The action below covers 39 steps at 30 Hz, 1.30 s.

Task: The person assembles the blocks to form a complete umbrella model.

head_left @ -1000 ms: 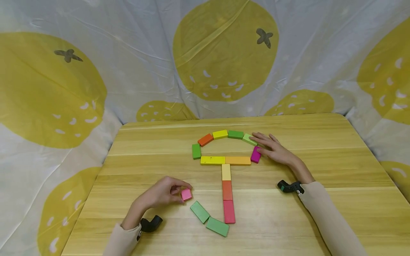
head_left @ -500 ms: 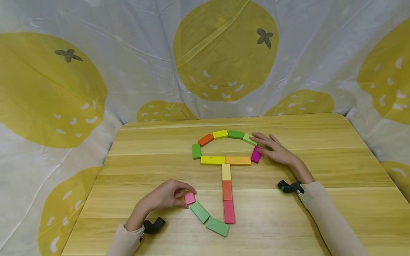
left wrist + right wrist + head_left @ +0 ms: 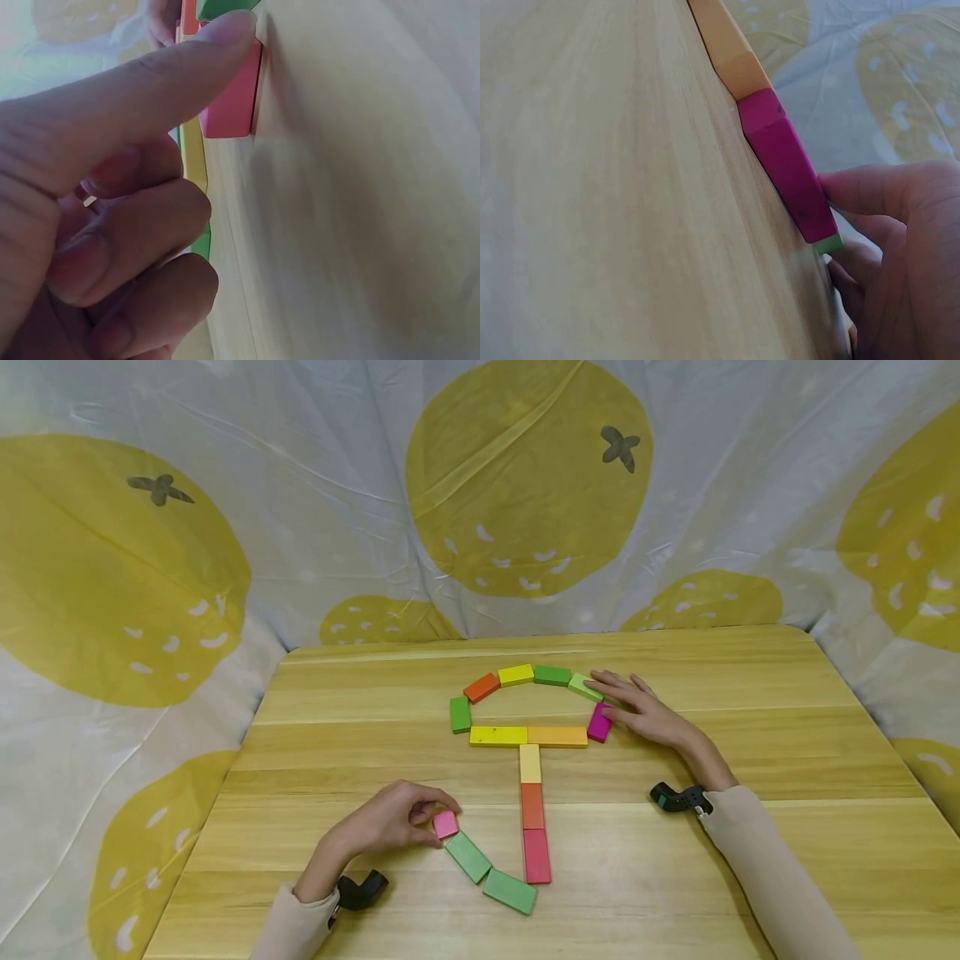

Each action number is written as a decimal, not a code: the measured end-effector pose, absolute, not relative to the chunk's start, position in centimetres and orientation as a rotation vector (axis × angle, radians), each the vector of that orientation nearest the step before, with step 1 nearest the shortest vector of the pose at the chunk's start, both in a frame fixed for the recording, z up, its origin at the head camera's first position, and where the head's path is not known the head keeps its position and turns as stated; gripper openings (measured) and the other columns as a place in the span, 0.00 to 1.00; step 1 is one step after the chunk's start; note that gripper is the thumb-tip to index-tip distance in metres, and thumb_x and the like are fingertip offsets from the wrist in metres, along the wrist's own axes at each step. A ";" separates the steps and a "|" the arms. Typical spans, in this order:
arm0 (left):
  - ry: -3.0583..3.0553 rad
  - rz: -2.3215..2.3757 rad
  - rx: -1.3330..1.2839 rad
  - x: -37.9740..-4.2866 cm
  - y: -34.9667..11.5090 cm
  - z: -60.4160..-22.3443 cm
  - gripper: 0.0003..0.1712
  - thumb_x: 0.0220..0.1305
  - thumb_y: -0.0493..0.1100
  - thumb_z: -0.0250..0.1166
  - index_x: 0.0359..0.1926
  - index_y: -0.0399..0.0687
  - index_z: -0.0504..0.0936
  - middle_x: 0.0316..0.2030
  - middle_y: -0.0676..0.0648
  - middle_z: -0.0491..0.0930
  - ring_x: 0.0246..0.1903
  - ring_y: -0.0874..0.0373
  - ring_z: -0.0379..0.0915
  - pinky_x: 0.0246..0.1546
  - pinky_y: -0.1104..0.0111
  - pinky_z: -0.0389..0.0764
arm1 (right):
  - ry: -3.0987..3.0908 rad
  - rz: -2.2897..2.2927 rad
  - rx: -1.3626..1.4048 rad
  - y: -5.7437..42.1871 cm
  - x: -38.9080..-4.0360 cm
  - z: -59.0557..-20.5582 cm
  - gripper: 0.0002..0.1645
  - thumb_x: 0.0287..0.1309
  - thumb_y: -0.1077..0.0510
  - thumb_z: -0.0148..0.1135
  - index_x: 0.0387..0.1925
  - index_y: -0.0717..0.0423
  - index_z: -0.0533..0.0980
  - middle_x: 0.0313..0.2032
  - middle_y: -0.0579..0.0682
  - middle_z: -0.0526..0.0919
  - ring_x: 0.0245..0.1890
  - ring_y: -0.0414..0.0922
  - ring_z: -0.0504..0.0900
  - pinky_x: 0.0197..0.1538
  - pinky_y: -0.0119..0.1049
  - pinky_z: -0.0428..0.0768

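My left hand (image 3: pixel 386 818) pinches a small pink block (image 3: pixel 446 825) between thumb and finger, right at the upper end of a green block (image 3: pixel 468 857). In the left wrist view the thumb crosses the pink block (image 3: pixel 234 101) and hides part of it. A second green block (image 3: pixel 510 891) angles toward the foot of the red block (image 3: pixel 536 856). At the upper right, my right hand (image 3: pixel 648 714) lies with fairly straight fingers over a light green block (image 3: pixel 583 686). Its thumb tip meets the edge of the magenta block (image 3: pixel 791 176) in the right wrist view.
Several coloured blocks form an arch, with an orange-red block (image 3: pixel 481 687) at its left, above a yellow block (image 3: pixel 498 737) and an orange block (image 3: pixel 557 737). A column runs down through an orange-red block (image 3: pixel 532 806). Fruit-patterned cloth (image 3: pixel 525 485) hangs behind the wooden table (image 3: pixel 337 718).
My left hand has carried the pink block slightly right and down to the upper green block's end. Over the last half second it hardly moves. The right hand has stayed in place.
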<state>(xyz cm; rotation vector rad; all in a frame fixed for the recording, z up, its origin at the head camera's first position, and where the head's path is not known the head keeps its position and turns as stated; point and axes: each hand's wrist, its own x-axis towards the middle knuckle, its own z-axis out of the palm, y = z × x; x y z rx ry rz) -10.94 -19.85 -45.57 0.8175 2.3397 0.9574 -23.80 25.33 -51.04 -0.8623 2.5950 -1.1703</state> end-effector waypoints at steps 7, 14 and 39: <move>2.315 0.961 0.855 -11.0 -19.9 -45.6 0.22 0.57 0.38 0.78 0.53 0.50 0.87 0.20 0.60 0.59 0.22 0.72 0.55 0.29 0.78 0.62 | 2.600 -1.168 -0.871 25.3 -23.8 -51.0 0.32 0.77 0.57 0.54 0.78 0.54 0.64 0.81 0.60 0.54 0.82 0.63 0.46 0.79 0.65 0.29; 2.313 0.954 0.863 -11.0 -19.8 -45.7 0.22 0.57 0.42 0.79 0.53 0.52 0.87 0.21 0.61 0.59 0.23 0.72 0.55 0.28 0.79 0.61 | 2.602 -1.171 -0.873 25.2 -23.7 -50.8 0.32 0.77 0.57 0.53 0.78 0.54 0.64 0.81 0.60 0.54 0.82 0.63 0.46 0.79 0.65 0.29; 2.325 1.011 0.798 -11.1 -20.3 -45.8 0.24 0.54 0.41 0.80 0.54 0.48 0.87 0.20 0.60 0.59 0.22 0.72 0.55 0.30 0.77 0.65 | 2.600 -1.162 -0.863 25.2 -23.6 -50.8 0.32 0.77 0.57 0.53 0.78 0.54 0.63 0.81 0.60 0.53 0.82 0.63 0.46 0.79 0.64 0.29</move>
